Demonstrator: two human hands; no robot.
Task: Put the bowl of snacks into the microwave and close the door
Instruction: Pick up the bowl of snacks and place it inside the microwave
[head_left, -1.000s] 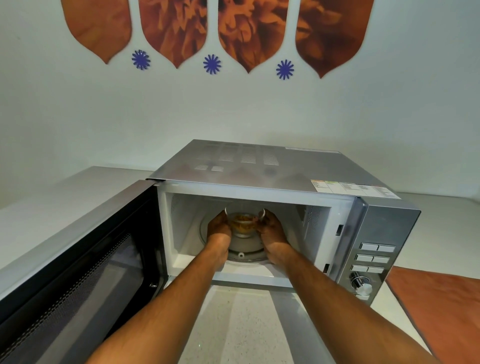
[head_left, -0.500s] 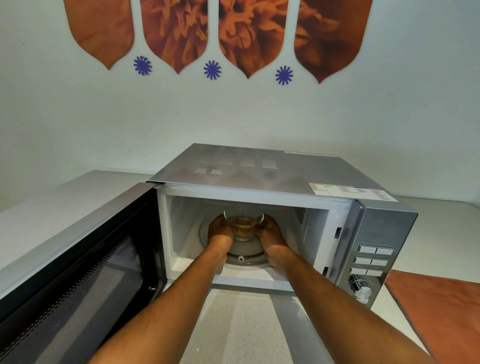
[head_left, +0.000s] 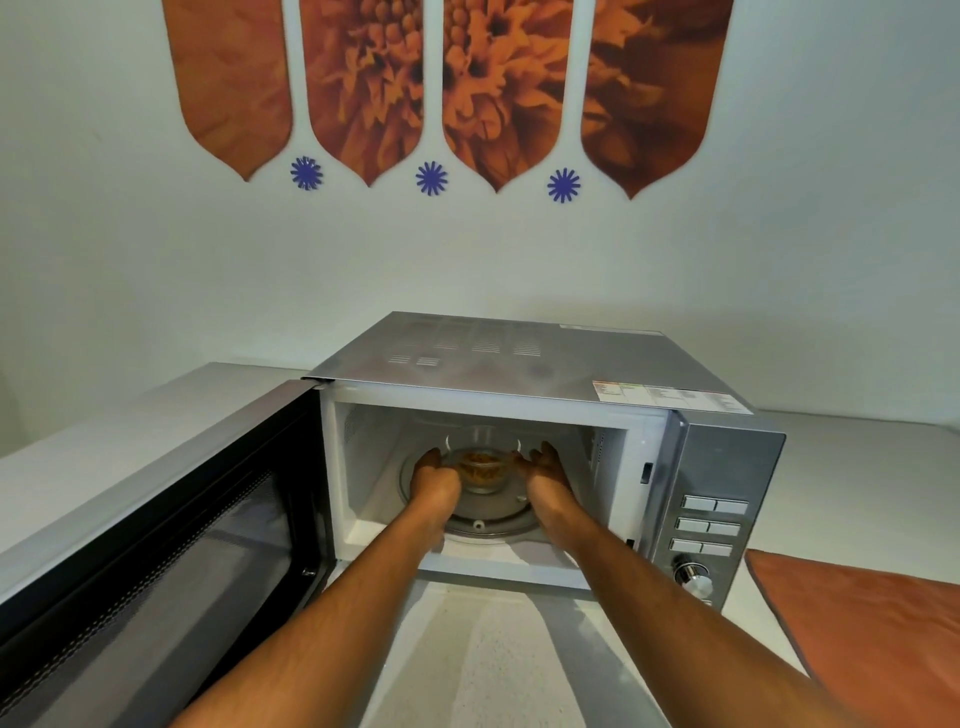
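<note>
Head view shows both hands deep inside the microwave (head_left: 545, 364), flanking the bowl (head_left: 480, 470), which sits on the turntable (head_left: 488, 519) near its middle. Left hand (head_left: 434, 480) is curled against the bowl's left side; whether its fingers grip the glass or only rest on it I cannot tell. Right hand (head_left: 545, 475) looks spread, fingers fanned just beside the right rim, apparently not clamped on anything.

Judging from this, the placing step is almost done, with withdrawal and the door (head_left: 156, 519) left to do.

Risks:
- A finger catching the rim on the way out could tip or drag the bowl, since smooth glass on a smooth glass plate slides easily.
- The snacks (head_left: 479, 464), loose orange pieces, could spill if the bowl is jolted.
- The turntable may rock on its ring if the bowl is pressed off-centre.
- The door hangs wide open outside the left forearm; swinging it before both arms clear would pinch them.

Materials: the bowl is clear, round and shallow. The cavity is matte white, the casing brushed metal with vent slots, and the door has a dark meshed window. Below the forearms the counter (head_left: 467, 665) is pale and speckled; an orange mat (head_left: 872, 634) lies beyond the right arm.
</note>
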